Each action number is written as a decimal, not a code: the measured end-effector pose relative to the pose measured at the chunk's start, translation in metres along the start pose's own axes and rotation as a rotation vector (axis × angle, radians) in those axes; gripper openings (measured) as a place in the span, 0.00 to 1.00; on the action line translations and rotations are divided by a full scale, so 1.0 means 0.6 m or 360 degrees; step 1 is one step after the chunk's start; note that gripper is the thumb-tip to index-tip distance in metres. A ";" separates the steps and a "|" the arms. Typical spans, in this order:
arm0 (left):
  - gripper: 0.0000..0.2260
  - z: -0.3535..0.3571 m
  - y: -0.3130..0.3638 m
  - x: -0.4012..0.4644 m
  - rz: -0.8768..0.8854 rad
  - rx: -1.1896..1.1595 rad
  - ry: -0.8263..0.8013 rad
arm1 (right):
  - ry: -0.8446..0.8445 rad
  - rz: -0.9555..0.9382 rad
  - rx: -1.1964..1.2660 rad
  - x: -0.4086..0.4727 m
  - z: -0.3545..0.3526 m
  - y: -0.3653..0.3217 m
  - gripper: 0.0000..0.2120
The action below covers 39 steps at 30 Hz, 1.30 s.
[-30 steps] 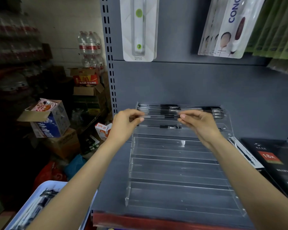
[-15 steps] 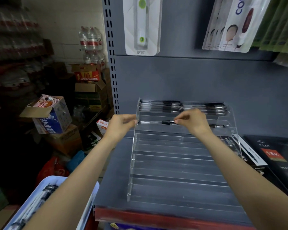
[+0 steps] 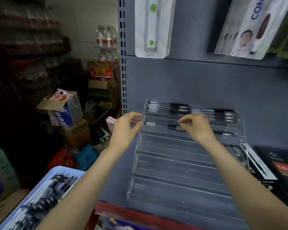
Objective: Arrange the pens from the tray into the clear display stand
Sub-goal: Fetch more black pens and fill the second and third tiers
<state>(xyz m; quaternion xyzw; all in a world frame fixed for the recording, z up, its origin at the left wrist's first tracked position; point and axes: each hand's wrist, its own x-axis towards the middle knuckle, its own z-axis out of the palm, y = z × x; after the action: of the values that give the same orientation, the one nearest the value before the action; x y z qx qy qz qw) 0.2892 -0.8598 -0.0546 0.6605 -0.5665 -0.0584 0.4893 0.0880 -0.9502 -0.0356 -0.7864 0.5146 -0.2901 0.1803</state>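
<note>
The clear display stand (image 3: 181,165) sits on the grey shelf, its stepped tiers rising toward the back. Several black-and-clear pens (image 3: 189,110) fill the top tier. One pen (image 3: 158,125) lies along the second tier. My left hand (image 3: 125,130) pinches its left tip at the stand's edge, blurred. My right hand (image 3: 196,128) pinches its black grip. A second pen (image 3: 223,133) rests at the right of that tier. The light blue tray (image 3: 65,169) at the bottom left holds several more pens (image 3: 40,198).
Black boxed goods (image 3: 283,170) stand right of the stand. Packaged items (image 3: 151,27) hang on the back panel above. A slotted shelf upright (image 3: 123,63) runs up the left side. Cardboard boxes (image 3: 65,112) pile on the floor to the left.
Both hands lowered the pen from in front of the top tier down onto the second tier. The view has shifted slightly.
</note>
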 end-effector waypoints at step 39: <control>0.27 -0.262 -0.627 -0.257 -0.0275 0.0833 -0.1454 | -0.0706 0.0871 -0.0339 -0.218 0.712 -0.260 0.19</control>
<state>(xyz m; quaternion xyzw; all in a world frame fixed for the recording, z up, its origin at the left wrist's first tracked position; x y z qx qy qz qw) 0.5942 -0.6896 -0.3153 0.7119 -0.6610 -0.2370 0.0052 0.4327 -0.7738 -0.3074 -0.6778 0.6817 0.0015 0.2755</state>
